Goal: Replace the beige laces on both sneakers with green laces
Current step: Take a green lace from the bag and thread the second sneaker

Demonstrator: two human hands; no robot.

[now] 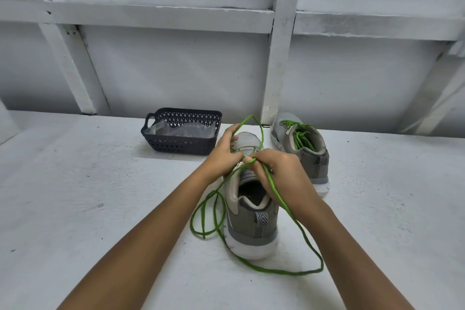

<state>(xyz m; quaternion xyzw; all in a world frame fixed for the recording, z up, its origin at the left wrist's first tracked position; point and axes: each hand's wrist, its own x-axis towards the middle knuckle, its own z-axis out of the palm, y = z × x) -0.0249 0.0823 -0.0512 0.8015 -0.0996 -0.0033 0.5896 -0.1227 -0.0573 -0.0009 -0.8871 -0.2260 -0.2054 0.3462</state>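
Grey mesh far sneaker with white foam sole (312,158): upper right of centre, toe close to the back wall (176,70). Laced crosswise with a bright green cord lace (300,133), ends tucked into the opening. Judged finished.
Grey mesh near sneaker with white foam sole (251,224): frame centre, heel toward the camera. No beige lace visible on it. Threaded at most through the toe-end eyelets, which are hidden behind the fingers.
Loose green round cord lace (276,270): held above the near sneaker's tongue, arcing once over its toe. Trailing in slack loops to the left of and in front of the heel.
Left hand (224,151): fingers curled, pinching the loose lace beside the toe-end eyelets.
Right hand (279,171): closed on the same lace over the tongue, thumb and forefinger pinching.
Left to do: by the look of it, threading up the remaining eyelets and evening the ends. Roughly past halfway overall.
Lace texture: matte, slightly fuzzy, limp.
Sneaker build: pale open mesh at the toe, olive heel panel, striped webbing pull tab, smooth thick sole.
Dark perforated plastic basket (181,145): left of the sneakers, rigid, lattice walls, handle cut-out. Crinkled clear plastic wrap (181,131) inside, no sign of beige laces.
White painted surface (75,196): rough, speckled, matte.
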